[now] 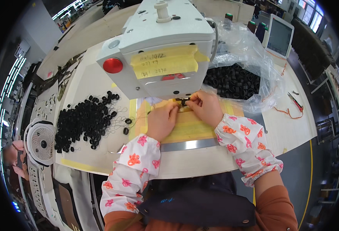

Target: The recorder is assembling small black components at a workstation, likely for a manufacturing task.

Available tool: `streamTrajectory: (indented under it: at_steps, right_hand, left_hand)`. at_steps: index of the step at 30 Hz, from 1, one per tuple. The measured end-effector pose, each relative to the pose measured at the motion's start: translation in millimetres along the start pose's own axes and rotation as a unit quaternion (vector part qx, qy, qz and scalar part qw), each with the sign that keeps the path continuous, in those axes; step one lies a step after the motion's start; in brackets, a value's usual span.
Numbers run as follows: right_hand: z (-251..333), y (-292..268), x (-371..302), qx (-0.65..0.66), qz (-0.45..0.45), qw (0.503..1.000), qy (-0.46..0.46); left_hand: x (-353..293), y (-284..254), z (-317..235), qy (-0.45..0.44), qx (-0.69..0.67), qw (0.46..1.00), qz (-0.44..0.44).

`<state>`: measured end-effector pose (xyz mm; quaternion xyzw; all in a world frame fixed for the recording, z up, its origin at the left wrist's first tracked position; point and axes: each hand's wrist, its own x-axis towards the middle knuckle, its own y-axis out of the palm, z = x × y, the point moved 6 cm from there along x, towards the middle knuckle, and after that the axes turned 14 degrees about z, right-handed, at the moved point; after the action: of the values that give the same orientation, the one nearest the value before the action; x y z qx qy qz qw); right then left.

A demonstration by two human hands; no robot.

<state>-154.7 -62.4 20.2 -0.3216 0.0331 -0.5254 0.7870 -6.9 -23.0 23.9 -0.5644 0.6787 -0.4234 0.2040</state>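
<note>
A white sewing machine (159, 36) stands in front of me, with yellow tape on its head and a red button. Beneath its head, at the stitching spot, lies a small black piece (183, 101). My right hand (208, 108) pinches at this piece with thumb and forefinger. From the other side my left hand (162, 120) reaches toward the same spot, its fingers closed together. Whatever its fingertips hold is hidden. Under both hands is a bed covered with yellow tape (192, 131), with a metal strip (188, 145) along the near edge.
At left lies a heap of small black pieces (80, 123) trailing threads. A clear plastic bag (267, 77) holds many black loops (235, 81) at right. Red-handled snips (296, 102), an orange cord (287, 112), a screen (279, 36) and a white fan (41, 142) stand or lie around.
</note>
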Motion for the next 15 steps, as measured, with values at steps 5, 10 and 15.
streamTrajectory:
  at_steps: [5, 10, 15]
  right_hand:
    - [7, 13, -13, 0.151, 0.178, 0.957, 0.170]
    - [-13, 15, -17, 0.283, 0.142, 0.932, 0.177]
    - [41, 28, -42, 0.063, 0.122, 0.991, -0.006]
  left_hand:
    - [-26, 8, -33, 0.075, -0.131, 0.988, 0.043]
    - [-17, 9, -25, 0.085, -0.123, 0.985, 0.088]
    - [2, -9, -10, 0.078, -0.186, 0.979, -0.042]
